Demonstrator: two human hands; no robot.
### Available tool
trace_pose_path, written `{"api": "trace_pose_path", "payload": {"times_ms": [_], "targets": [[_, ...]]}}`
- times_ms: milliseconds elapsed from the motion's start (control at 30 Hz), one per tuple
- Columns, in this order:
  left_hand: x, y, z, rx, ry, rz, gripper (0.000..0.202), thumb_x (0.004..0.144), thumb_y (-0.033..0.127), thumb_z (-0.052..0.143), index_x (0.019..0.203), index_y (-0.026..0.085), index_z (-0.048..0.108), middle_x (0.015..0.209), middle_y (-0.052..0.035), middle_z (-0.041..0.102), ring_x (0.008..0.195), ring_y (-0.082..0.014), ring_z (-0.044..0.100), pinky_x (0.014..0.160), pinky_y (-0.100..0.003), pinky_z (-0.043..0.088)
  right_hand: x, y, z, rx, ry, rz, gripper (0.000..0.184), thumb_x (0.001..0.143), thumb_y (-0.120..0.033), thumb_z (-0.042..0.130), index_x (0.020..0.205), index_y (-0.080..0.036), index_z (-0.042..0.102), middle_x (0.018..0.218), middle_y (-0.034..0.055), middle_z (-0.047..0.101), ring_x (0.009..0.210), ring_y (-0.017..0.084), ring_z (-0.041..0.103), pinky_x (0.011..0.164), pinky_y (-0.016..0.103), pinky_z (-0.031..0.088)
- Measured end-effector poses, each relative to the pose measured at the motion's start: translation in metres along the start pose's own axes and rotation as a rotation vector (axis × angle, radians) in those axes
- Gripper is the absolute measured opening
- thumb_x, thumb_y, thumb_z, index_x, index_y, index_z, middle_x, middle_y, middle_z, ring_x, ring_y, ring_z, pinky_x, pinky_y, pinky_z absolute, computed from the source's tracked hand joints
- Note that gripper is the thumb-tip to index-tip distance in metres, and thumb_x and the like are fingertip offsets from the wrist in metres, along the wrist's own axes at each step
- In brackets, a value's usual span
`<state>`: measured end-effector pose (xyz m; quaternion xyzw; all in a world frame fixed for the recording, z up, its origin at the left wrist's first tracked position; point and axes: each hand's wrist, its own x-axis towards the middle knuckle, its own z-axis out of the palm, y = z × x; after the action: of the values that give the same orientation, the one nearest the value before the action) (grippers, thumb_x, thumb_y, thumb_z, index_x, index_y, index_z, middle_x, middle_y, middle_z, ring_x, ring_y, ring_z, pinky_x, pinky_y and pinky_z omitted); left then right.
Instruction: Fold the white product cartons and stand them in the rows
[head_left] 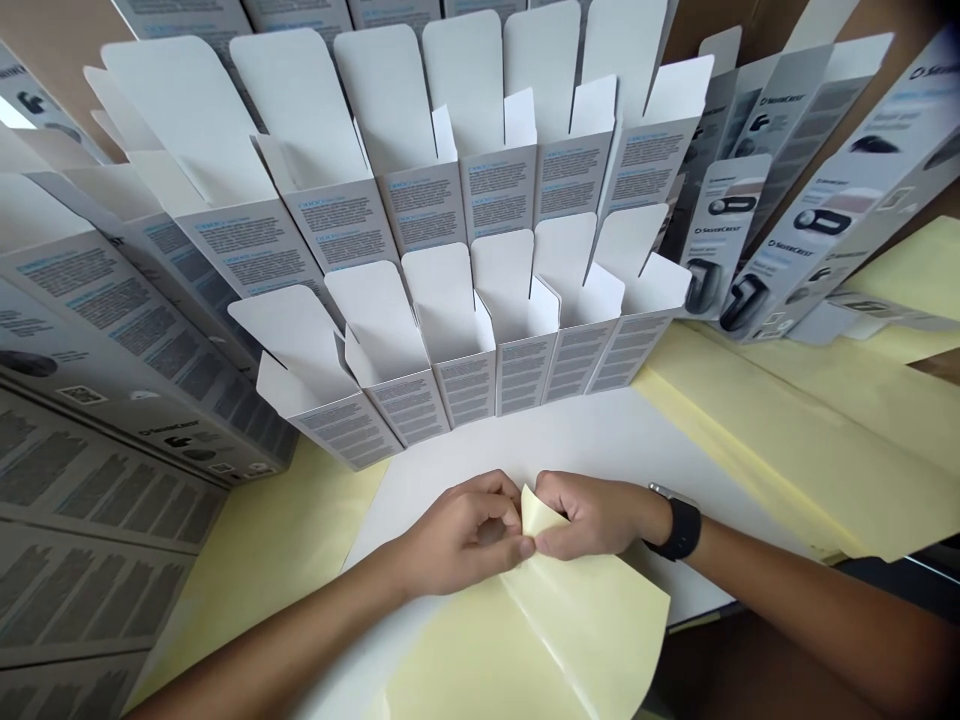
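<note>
A sheet of glossy pale yellow paper (592, 630) hangs toward me from both hands, its upper corner curled and creased. My left hand (472, 530) pinches that corner between thumb and fingers. Close against it, my right hand (589, 515) grips the same corner from the right, its thumb nearly touching the left thumb. A dark watch (679, 525) is on the right wrist. Just beyond the hands stands a row of small open-topped cartons (525, 365), white inside, flaps raised.
Taller open cartons (499, 185) stand behind the small row. More printed boxes stand at the left (142, 330) and back right (817, 200). Yellow sheets (817, 430) cover the right side of the white table (450, 460). Stacked grey boxes (82, 560) line the left edge.
</note>
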<state>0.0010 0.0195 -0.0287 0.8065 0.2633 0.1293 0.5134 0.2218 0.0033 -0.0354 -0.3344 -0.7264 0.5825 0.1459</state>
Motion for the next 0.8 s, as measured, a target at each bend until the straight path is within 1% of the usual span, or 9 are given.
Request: {"api": "trace_pose_path", "payload": {"times_ms": [133, 233, 400, 467, 667, 733, 800], "targets": [[-0.001, 0.000, 0.002, 0.035, 0.026, -0.007, 0.019, 0.088, 0.028, 0.063, 0.075, 0.016, 0.058, 0.096, -0.0026, 0.056, 0.067, -0.0081, 0.047, 0.056, -0.021, 0.038, 0.001, 0.004, 0.001, -0.023, 0.034, 0.014, 0.042, 0.073, -0.023, 0.056, 0.050, -0.021, 0.021, 0.049, -0.0082, 0.018, 0.046, 0.003, 0.017, 0.040, 0.023, 0.009], [-0.002, -0.002, 0.005, 0.034, 0.044, -0.005, 0.016, 0.087, 0.024, 0.062, 0.074, 0.016, 0.057, 0.095, -0.0020, 0.056, 0.065, -0.0074, 0.046, 0.055, -0.021, 0.038, 0.001, 0.006, 0.002, -0.024, 0.037, 0.012, 0.043, 0.073, -0.023, 0.056, 0.050, -0.021, 0.020, 0.050, -0.0080, 0.016, 0.046, 0.003, 0.015, 0.041, 0.024, 0.009], [-0.003, -0.006, 0.008, 0.005, 0.081, -0.013, 0.010, 0.082, 0.013, 0.057, 0.074, 0.016, 0.059, 0.094, -0.0017, 0.057, 0.066, -0.0077, 0.049, 0.056, -0.021, 0.039, 0.002, 0.004, 0.001, 0.025, -0.010, 0.004, 0.035, 0.074, -0.024, 0.053, 0.051, -0.020, 0.028, 0.050, -0.0074, 0.026, 0.045, 0.004, 0.026, 0.042, 0.022, 0.019], [-0.003, -0.007, 0.009, 0.008, 0.086, -0.004, 0.010, 0.081, 0.011, 0.056, 0.073, 0.016, 0.059, 0.093, -0.0018, 0.057, 0.066, -0.0080, 0.049, 0.056, -0.020, 0.038, 0.002, 0.003, 0.000, 0.036, -0.015, 0.006, 0.032, 0.074, -0.023, 0.052, 0.051, -0.020, 0.029, 0.050, -0.0074, 0.028, 0.045, 0.004, 0.028, 0.042, 0.021, 0.021], [-0.003, -0.012, 0.007, -0.054, 0.099, 0.016, 0.010, 0.083, 0.012, 0.056, 0.074, 0.016, 0.058, 0.091, -0.0028, 0.055, 0.064, -0.0081, 0.046, 0.054, -0.020, 0.035, 0.000, 0.002, -0.001, 0.047, -0.015, 0.009, 0.027, 0.072, -0.023, 0.053, 0.053, -0.019, 0.034, 0.053, -0.0069, 0.034, 0.048, 0.005, 0.034, 0.044, 0.020, 0.025], [-0.002, -0.015, 0.006, -0.112, 0.125, 0.029, 0.012, 0.084, 0.014, 0.057, 0.073, 0.015, 0.058, 0.092, -0.0037, 0.055, 0.066, -0.0089, 0.046, 0.055, -0.021, 0.035, -0.001, 0.002, -0.003, 0.041, -0.006, 0.009, 0.026, 0.073, -0.024, 0.053, 0.054, -0.019, 0.034, 0.054, -0.0066, 0.036, 0.049, 0.005, 0.035, 0.044, 0.020, 0.027], [-0.001, -0.018, 0.005, -0.162, 0.174, 0.063, 0.015, 0.088, 0.020, 0.058, 0.074, 0.015, 0.058, 0.092, -0.0050, 0.056, 0.070, -0.0109, 0.049, 0.059, -0.023, 0.037, -0.002, 0.002, -0.006, 0.024, 0.021, 0.008, 0.024, 0.073, -0.024, 0.052, 0.056, -0.019, 0.036, 0.056, -0.0060, 0.039, 0.050, 0.006, 0.037, 0.045, 0.020, 0.029]]}}
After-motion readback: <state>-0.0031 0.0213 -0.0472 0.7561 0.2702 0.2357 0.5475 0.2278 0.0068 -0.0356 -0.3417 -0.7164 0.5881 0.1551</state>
